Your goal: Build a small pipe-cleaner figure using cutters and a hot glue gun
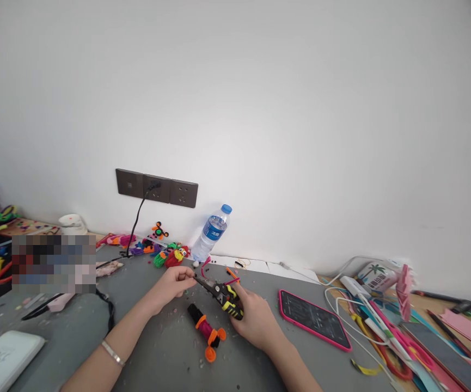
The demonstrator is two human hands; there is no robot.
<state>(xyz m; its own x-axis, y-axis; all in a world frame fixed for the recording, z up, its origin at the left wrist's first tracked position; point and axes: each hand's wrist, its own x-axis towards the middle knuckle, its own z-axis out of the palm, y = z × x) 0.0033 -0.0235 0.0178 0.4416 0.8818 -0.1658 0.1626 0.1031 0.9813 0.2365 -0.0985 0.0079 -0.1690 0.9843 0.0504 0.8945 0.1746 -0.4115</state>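
Observation:
My right hand grips a pair of pliers with black and yellow handles, its dark jaws pointing left. At the jaw tips, my left hand is closed in a pinch; whatever its fingers hold is too small to make out. Just below the pliers, a pipe-cleaner figure in black, magenta and orange lies on the grey mat. Thin orange and magenta pipe-cleaner pieces show behind the pliers, near my right hand.
A water bottle leans by the wall, beside colourful pipe-cleaner figures. To the right are a pink-cased phone, a white cable and cluttered craft supplies. A white box-shaped device and a black cord lie left.

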